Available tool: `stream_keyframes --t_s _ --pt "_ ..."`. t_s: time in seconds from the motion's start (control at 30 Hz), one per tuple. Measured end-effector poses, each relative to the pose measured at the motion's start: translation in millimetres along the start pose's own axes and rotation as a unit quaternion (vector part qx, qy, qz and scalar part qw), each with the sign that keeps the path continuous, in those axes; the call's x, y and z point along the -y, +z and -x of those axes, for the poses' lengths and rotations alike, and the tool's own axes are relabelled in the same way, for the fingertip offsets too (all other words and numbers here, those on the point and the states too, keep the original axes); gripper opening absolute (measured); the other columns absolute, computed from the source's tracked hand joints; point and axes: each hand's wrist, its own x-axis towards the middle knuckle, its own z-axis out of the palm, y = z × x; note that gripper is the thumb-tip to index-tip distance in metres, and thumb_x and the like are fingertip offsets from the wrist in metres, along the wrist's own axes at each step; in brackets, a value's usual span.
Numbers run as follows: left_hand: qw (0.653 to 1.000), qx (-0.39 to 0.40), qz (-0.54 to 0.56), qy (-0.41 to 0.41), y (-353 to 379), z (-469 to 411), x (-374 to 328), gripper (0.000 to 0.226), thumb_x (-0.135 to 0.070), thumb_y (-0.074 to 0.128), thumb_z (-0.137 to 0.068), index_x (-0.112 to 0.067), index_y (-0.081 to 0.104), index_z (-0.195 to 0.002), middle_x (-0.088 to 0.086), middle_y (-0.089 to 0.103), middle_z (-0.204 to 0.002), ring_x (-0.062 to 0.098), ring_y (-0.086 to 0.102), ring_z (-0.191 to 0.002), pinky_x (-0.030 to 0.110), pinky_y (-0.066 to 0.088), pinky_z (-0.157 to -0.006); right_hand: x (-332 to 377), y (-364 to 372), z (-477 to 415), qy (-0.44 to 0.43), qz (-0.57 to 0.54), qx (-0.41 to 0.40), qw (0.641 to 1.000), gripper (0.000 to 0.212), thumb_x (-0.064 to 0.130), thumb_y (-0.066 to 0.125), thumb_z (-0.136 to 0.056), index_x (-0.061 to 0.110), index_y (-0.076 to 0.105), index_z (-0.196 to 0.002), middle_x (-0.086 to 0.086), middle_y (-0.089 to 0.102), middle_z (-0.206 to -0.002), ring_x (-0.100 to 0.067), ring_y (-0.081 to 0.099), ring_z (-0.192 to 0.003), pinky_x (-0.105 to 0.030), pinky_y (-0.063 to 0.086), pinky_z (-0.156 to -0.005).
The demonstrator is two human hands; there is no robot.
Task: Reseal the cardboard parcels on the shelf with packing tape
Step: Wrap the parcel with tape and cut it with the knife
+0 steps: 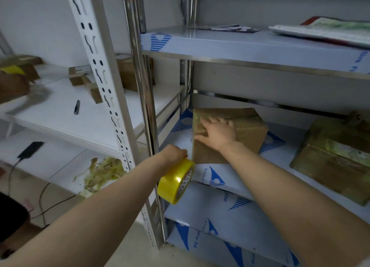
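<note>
Head view: right hand (pixel 218 134) flat on a cardboard box (pixel 250 130) at the left end of the shelf (pixel 278 159), fingers straight and spread over its top. Left hand (pixel 174 153) curled around a yellow tape roll (pixel 176 181), just beside the box's near left corner.

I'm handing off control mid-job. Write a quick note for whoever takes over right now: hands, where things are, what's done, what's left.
Left hand: grips the yellow tape roll at the shelf's front edge, by the box's near-left corner.
Right hand: flat, fingers spread, pressing on top of the cardboard box on the middle shelf.
Done: glossy tape shows along this box's left edge; the second parcel to the right looks taped all over.
Left: I cannot tell whether a strip runs from roll to box. Finish this box's seams. The boxes on the neighbouring rack may need tape too.
</note>
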Motion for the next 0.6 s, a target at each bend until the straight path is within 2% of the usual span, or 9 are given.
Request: stream_keyframes --t_s 0.07,0.17,0.23,0.27,0.33,0.37,0.43,0.5,0.6 --pt "0.999 -0.028 0.025 0.003 -8 5 1 0.022 -0.018 0.047 -0.099 -0.010 0.049 -0.078 0.004 0.046 -0.074 0.014 0.044 -0.062 0.023 0.037 -0.055 -6 -1 7 -0.029 -0.011 -0.003 1.000 0.070 0.057 0.048 -0.091 0.027 0.026 -0.150 -0.005 0.023 -0.158 -0.027 0.022 -0.144 -0.044 0.021 -0.113" --pt "0.995 -0.065 0.066 0.027 -19 11 -6 0.015 -0.015 0.048 -0.098 -0.008 0.049 -0.085 0.009 0.050 -0.081 0.017 0.047 -0.065 0.026 0.041 -0.060 -24 -8 21 -0.070 -0.031 0.006 0.997 0.069 0.048 0.057 -0.088 0.025 0.031 -0.148 -0.002 0.025 -0.157 -0.020 0.015 -0.146 -0.039 0.016 -0.116" --pt "0.991 -0.075 0.107 0.035 -24 13 -12 0.014 -0.018 0.048 -0.098 -0.007 0.050 -0.090 0.008 0.049 -0.077 0.017 0.047 -0.065 0.029 0.043 -0.068 -41 -13 30 -0.078 -0.018 0.006 0.997 0.067 0.042 0.064 -0.083 0.021 0.042 -0.143 0.000 0.035 -0.152 -0.020 0.021 -0.143 -0.035 0.020 -0.114" --pt "0.989 -0.074 0.125 0.036 -26 15 -17 0.015 -0.021 0.048 -0.099 -0.007 0.051 -0.098 0.008 0.049 -0.078 0.020 0.048 -0.069 0.032 0.042 -0.072 -50 -13 34 -0.075 -0.013 0.003 0.997 0.061 0.038 0.066 -0.080 0.019 0.049 -0.136 0.001 0.044 -0.143 -0.022 0.033 -0.136 -0.034 0.030 -0.107" --pt "0.985 -0.059 0.154 0.041 -27 19 -27 0.023 -0.024 0.050 -0.098 -0.005 0.052 -0.111 0.013 0.052 -0.086 0.026 0.051 -0.081 0.037 0.044 -0.080 -64 -14 45 -0.044 -0.018 -0.001 0.999 0.042 0.030 0.066 -0.077 0.016 0.054 -0.115 -0.002 0.054 -0.118 -0.020 0.051 -0.103 -0.031 0.046 -0.081" --pt "0.983 -0.047 0.170 0.043 -26 20 -32 0.026 -0.024 0.052 -0.097 -0.004 0.052 -0.115 0.016 0.053 -0.093 0.028 0.052 -0.086 0.040 0.046 -0.084 -69 -14 52 -0.028 -0.024 -0.007 0.999 0.035 0.027 0.063 -0.078 0.016 0.053 -0.109 -0.004 0.053 -0.110 -0.019 0.052 -0.091 -0.032 0.048 -0.071" --pt "0.977 -0.015 0.207 0.041 -25 25 -40 0.023 -0.019 0.054 -0.095 -0.004 0.053 -0.112 0.019 0.053 -0.098 0.030 0.054 -0.089 0.045 0.047 -0.087 -76 -15 64 -0.003 -0.029 -0.034 0.999 0.024 0.020 0.055 -0.082 0.014 0.053 -0.105 -0.005 0.052 -0.106 -0.020 0.051 -0.085 -0.032 0.047 -0.064" --pt "0.973 0.002 0.228 0.036 -23 28 -45 0.015 -0.014 0.052 -0.095 -0.006 0.054 -0.108 0.020 0.056 -0.097 0.033 0.058 -0.088 0.050 0.050 -0.090 -79 -13 71 0.028 -0.042 -0.075 0.996 0.021 0.026 0.054 -0.087 0.015 0.053 -0.106 -0.003 0.051 -0.108 -0.020 0.052 -0.090 -0.032 0.046 -0.067" --pt "0.973 0.006 0.230 0.034 -20 32 -50 0.008 -0.012 0.049 -0.096 -0.009 0.055 -0.101 0.016 0.058 -0.088 0.031 0.059 -0.082 0.048 0.052 -0.085 -74 -7 76 0.096 -0.100 -0.063 0.988 0.055 0.055 0.063 -0.083 0.018 0.047 -0.121 0.000 0.048 -0.115 -0.020 0.052 -0.105 -0.038 0.050 -0.082"
